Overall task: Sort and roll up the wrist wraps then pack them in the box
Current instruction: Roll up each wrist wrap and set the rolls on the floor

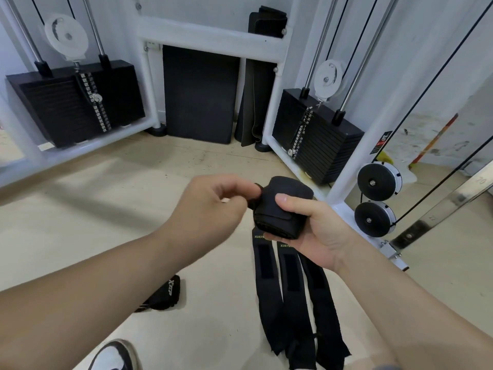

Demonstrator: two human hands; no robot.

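Observation:
A black wrist wrap rolled into a thick roll (280, 209) is held above the floor. My right hand (317, 231) grips the roll from the right, thumb on top and fingers beneath. My left hand (213, 204) pinches the roll's left end with curled fingers. Three flat black wrist wraps (290, 297) lie side by side on the floor below, their yellow lettering at the far ends. No box is in view.
A small black pouch (162, 295) lies on the floor at lower left, and a shoe (114, 355) shows at the bottom edge. White cable machine frames with black weight stacks (317, 137) stand left and right. Black mats (200, 94) lean against the back wall.

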